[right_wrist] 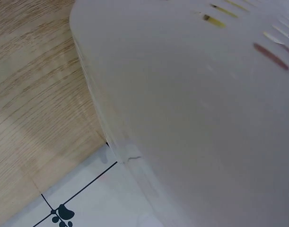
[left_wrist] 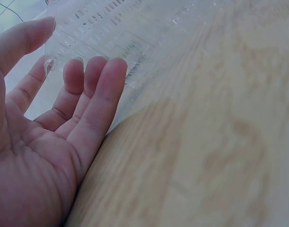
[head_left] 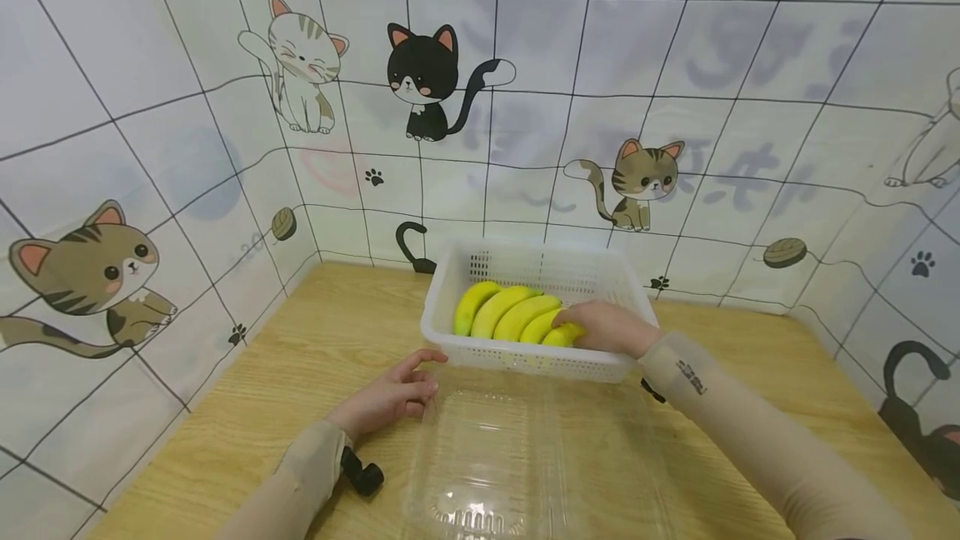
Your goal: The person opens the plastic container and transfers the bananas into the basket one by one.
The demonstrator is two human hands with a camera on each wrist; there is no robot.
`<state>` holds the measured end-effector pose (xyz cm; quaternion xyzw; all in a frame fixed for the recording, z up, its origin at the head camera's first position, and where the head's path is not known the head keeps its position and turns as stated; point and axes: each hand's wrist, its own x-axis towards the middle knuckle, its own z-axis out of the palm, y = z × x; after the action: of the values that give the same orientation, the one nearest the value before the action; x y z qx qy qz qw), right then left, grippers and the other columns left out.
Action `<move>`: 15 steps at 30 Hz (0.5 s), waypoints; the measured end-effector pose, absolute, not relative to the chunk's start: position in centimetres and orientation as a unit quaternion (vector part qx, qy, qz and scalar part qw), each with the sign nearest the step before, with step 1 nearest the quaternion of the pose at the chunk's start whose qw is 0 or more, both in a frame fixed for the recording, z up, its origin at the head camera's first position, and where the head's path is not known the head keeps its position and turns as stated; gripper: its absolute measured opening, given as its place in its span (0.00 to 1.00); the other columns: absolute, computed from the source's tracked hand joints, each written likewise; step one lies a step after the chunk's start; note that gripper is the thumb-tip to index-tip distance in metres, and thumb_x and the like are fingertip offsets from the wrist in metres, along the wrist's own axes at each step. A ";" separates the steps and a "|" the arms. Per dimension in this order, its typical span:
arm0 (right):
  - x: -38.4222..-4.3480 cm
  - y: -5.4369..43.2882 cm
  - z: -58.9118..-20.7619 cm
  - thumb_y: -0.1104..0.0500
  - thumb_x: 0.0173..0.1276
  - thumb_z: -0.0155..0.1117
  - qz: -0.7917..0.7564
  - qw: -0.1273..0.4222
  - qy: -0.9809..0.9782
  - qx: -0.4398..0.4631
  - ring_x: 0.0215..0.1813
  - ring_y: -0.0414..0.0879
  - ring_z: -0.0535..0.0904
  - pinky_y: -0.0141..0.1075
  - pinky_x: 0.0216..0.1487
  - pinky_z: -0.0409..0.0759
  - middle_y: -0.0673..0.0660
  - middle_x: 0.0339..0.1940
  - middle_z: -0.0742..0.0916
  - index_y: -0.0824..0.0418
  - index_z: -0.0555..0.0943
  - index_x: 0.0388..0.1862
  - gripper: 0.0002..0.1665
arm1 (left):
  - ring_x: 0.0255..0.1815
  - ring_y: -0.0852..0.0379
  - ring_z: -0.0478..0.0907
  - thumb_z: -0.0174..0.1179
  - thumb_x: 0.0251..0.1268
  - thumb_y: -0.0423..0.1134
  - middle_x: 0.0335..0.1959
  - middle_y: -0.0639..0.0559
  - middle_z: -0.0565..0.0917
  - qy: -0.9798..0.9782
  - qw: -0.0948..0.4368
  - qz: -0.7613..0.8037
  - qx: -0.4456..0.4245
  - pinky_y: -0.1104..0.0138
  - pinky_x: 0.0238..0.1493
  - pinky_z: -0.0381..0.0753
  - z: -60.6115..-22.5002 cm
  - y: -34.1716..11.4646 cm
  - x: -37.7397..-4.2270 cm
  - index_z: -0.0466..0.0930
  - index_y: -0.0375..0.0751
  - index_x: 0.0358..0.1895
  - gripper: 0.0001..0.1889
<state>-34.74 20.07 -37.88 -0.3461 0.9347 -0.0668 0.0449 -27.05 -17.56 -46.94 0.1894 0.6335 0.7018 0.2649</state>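
Observation:
Several yellow bananas (head_left: 506, 311) lie side by side in a white plastic basket (head_left: 487, 348). My right hand (head_left: 611, 327) reaches over the basket's right side, fingers bent over the rightmost banana (head_left: 561, 335); the hand covers part of that fruit. The basket's wall (right_wrist: 182, 104) hides my right hand in the right wrist view. My left hand (head_left: 390, 394) lies by the basket's front left corner, fingers loosely bent and grasping nothing. Its fingertips are close to the edge of a clear plastic clamshell box (head_left: 487, 457), which lies unfolded in front of the basket.
The wooden table (head_left: 247, 415) meets walls covered with a cat-patterned sheet (head_left: 525, 165) at the back and both sides. Basket and clamshell sit close together, the basket near the back wall. A black strap piece (head_left: 363, 473) hangs at the left wrist.

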 end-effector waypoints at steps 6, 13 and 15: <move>-34.6 20.0 -38.1 0.62 0.62 0.69 -0.070 0.048 0.934 -0.348 0.58 0.54 0.77 0.50 0.61 0.71 0.54 0.54 0.84 0.58 0.81 0.56 0.21 | 0.35 0.56 0.75 0.54 0.72 0.33 0.36 0.49 0.71 0.636 0.267 0.698 0.192 0.63 0.41 0.78 -47.1 -17.6 -27.1 0.56 0.43 0.69 0.26; -34.7 20.1 -38.2 0.62 0.62 0.69 -0.070 0.058 0.934 -0.344 0.59 0.55 0.77 0.51 0.62 0.70 0.55 0.54 0.84 0.58 0.81 0.56 0.21 | 0.35 0.55 0.75 0.54 0.72 0.33 0.36 0.50 0.71 0.641 0.267 0.697 0.183 0.62 0.41 0.78 -47.2 -17.6 -27.2 0.58 0.46 0.68 0.25; -34.8 20.1 -38.3 0.62 0.63 0.69 -0.069 0.059 0.935 -0.344 0.59 0.55 0.76 0.51 0.61 0.70 0.55 0.55 0.84 0.58 0.81 0.56 0.22 | 0.35 0.55 0.75 0.53 0.72 0.33 0.36 0.49 0.71 0.641 0.267 0.696 0.183 0.62 0.41 0.78 -47.2 -17.6 -27.2 0.58 0.45 0.68 0.25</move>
<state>-34.80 20.07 -38.25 -0.3440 0.9346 -0.0685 0.0594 -27.19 -17.56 -47.19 0.1829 0.6412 0.6958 0.2669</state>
